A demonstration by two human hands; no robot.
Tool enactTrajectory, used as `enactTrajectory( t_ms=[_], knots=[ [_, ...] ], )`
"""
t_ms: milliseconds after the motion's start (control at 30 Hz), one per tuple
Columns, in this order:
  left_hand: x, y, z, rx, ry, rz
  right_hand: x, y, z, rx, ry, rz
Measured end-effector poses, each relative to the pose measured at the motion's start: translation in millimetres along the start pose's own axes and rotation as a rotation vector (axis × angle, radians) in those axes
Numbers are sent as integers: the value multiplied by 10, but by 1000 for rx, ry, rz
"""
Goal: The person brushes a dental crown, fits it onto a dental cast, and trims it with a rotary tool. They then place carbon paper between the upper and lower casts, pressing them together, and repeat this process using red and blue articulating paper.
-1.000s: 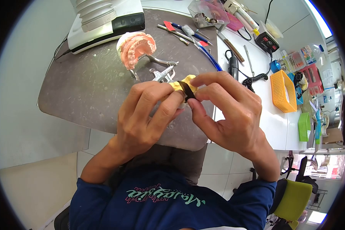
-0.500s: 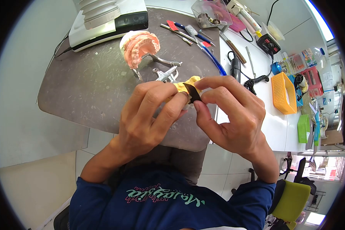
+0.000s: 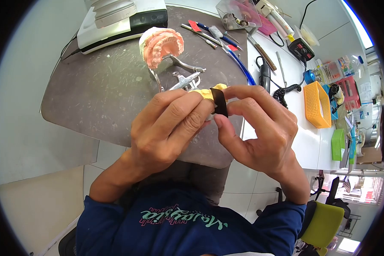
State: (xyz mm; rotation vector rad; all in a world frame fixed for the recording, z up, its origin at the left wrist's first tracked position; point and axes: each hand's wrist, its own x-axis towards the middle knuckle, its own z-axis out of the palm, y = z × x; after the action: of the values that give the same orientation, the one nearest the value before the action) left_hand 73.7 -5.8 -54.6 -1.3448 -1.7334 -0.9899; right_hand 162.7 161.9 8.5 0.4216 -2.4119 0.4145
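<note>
My left hand [image 3: 166, 128] grips a yellow dental cast [image 3: 202, 92], its fingers bent over the near side and hiding most of it. A dark, flat strip [image 3: 219, 101] lies across the cast's right part. The fingers of my right hand [image 3: 260, 128] are closed at the strip's right edge, the thumb below it. Metal articulator arms [image 3: 184, 80] reach from behind the yellow cast to a pink and white dental cast [image 3: 162, 45], which is tilted up and away from it.
A white device [image 3: 123, 27] stands at the back left. Several pens, a brush [image 3: 215, 32] and metal tools lie behind. To the right are a knife [image 3: 262, 52], a black handpiece [image 3: 265, 74] with coiled cord, a yellow basket [image 3: 317, 104] and a green basket [image 3: 338, 145].
The dark strip has shifted slightly right and stands more upright across the yellow cast. My left fingers have moved a little right, and the pink cast appears higher and slightly right.
</note>
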Motion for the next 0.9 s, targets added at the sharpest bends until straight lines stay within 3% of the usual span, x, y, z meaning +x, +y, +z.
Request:
enactTrajectory(
  t_ms=[900],
  knots=[
    [-41, -5, -18, -38, 23, -41, 40, -66, 36, -51, 28, -26]
  ],
)
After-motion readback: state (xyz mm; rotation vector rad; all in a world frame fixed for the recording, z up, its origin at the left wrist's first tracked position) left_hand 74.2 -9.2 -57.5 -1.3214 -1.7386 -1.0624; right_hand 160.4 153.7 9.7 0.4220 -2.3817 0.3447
